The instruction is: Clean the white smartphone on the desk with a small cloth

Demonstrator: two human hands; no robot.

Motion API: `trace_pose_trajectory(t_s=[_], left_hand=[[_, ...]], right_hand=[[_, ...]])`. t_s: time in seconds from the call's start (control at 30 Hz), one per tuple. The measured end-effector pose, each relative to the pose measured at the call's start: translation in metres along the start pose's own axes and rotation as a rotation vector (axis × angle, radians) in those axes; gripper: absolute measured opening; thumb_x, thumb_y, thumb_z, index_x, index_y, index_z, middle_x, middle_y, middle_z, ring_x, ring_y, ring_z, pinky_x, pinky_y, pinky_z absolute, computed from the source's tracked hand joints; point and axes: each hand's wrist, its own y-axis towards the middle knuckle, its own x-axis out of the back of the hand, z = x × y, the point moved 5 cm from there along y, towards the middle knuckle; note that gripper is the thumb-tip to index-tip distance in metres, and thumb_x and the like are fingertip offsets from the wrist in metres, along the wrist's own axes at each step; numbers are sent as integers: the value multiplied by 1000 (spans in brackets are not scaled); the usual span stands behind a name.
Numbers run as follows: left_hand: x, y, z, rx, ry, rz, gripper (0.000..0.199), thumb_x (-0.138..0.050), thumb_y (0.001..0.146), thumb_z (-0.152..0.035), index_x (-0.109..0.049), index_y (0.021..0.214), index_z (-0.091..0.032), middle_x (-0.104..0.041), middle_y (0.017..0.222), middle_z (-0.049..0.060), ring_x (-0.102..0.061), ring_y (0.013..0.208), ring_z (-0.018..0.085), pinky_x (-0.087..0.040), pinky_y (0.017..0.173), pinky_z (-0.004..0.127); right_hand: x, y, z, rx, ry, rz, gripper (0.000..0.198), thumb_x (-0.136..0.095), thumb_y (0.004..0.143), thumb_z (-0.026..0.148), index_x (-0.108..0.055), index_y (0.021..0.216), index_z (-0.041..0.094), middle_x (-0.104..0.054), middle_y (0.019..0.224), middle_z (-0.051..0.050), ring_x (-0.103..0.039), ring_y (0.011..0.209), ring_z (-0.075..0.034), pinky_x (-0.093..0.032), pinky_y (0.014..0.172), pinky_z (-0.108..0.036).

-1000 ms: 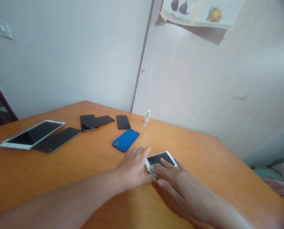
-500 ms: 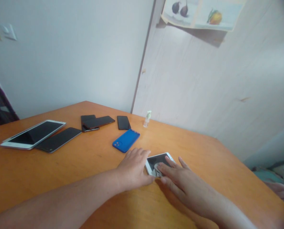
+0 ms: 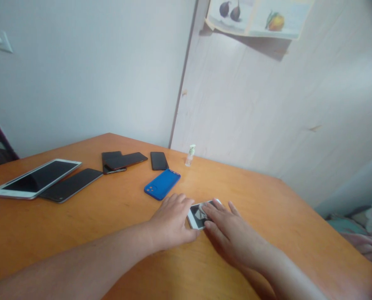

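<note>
A white smartphone (image 3: 195,221) lies face up on the table between my hands. My left hand (image 3: 172,221) grips its left end, thumb at the near corner and fingers at the far side. On its dark screen sits a small crumpled whitish wipe (image 3: 200,213), pressed down by the fingertips of my right hand (image 3: 228,229). The fingers of that hand are stretched out and cover the phone's right part. Just beyond my left hand rests a blue phone case (image 3: 163,184).
A small clear spray bottle (image 3: 190,156) stands near the wall. Left of it lie a black phone (image 3: 158,161) and two overlapping dark phones (image 3: 126,160). Farther left, a white tablet (image 3: 37,178) touches a large dark phone (image 3: 71,186). The wooden table (image 3: 111,212) meets the wall behind.
My right hand has slid the wipe away from the phone's near edge, farther up the screen. My left hand keeps its hold. The whole view has shifted slightly.
</note>
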Motion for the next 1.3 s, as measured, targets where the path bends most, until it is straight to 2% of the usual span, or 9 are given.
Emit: trace_pose_trajectory(t_s=[0.1, 0.23, 0.33, 0.47, 0.53, 0.7, 0.9, 1.13, 1.3], left_hand=[[1, 1, -1, 2, 3, 16, 48, -69, 72, -44, -60, 114, -22, -58, 103, 8, -55, 103, 29, -45, 89, 39], [0, 1, 1, 13, 6, 27, 52, -71, 70, -47, -61, 114, -22, -58, 104, 8, -54, 103, 29, -45, 89, 39], [-1, 1, 1, 8, 8, 30, 49, -70, 71, -49, -62, 111, -23, -57, 102, 7, -53, 103, 29, -44, 88, 39], [0, 1, 0, 1, 9, 28, 43, -69, 72, -46, -64, 109, -24, -56, 99, 7, -54, 100, 28, -44, 86, 37], [1, 1, 0, 4, 10, 30, 43, -69, 72, -45, -64, 109, -24, -56, 98, 7, -54, 99, 28, -45, 85, 37], [1, 2, 0, 1, 5, 34, 46, -70, 71, -47, -64, 110, -24, -56, 100, 7, -53, 101, 29, -45, 86, 38], [-1, 2, 1, -9, 14, 26, 47, -70, 71, -47, -64, 112, -24, -56, 99, 7, -54, 100, 28, -45, 86, 38], [0, 1, 1, -12, 17, 28, 46, -70, 72, -49, -64, 109, -24, -57, 100, 7, -53, 100, 28, -45, 85, 38], [0, 1, 1, -17, 26, 21, 46, -70, 72, -47, -64, 111, -24, -57, 100, 7, -54, 99, 28, -45, 84, 38]], right_hand=[[-6, 5, -6, -30, -2, 6, 48, -33, 103, 38, -37, 149, 25, -40, 155, -9, -22, 148, -32, -14, 116, -65], [9, -7, -5, 3, 20, 100, 40, -29, 104, 43, -58, 128, 29, -61, 135, -6, -32, 144, -29, -11, 117, -64], [11, -10, -7, -10, 31, 111, 41, -28, 104, 44, -61, 123, 30, -64, 130, -5, -33, 144, -29, -10, 117, -64], [-1, 1, -14, -61, 11, 26, 46, -32, 102, 42, -44, 144, 26, -46, 151, -9, -24, 147, -32, -12, 116, -64], [-1, 1, -15, -64, 10, 40, 47, -32, 102, 43, -43, 145, 26, -43, 153, -9, -21, 148, -33, -13, 116, -64], [10, -12, -12, -23, 13, 132, 40, -29, 103, 46, -61, 122, 30, -62, 133, -5, -25, 147, -29, -9, 117, -64], [-6, 5, -25, -132, -42, 22, 53, -33, 102, 44, -36, 151, 23, -35, 158, -10, -16, 149, -34, -13, 117, -65], [8, -9, -24, -57, -45, 115, 44, -27, 104, 48, -61, 125, 30, -58, 141, -4, -25, 148, -29, -9, 117, -65], [-1, 2, -30, -146, -77, 44, 53, -29, 103, 47, -42, 147, 21, -40, 155, -10, -20, 148, -34, -13, 116, -65]])
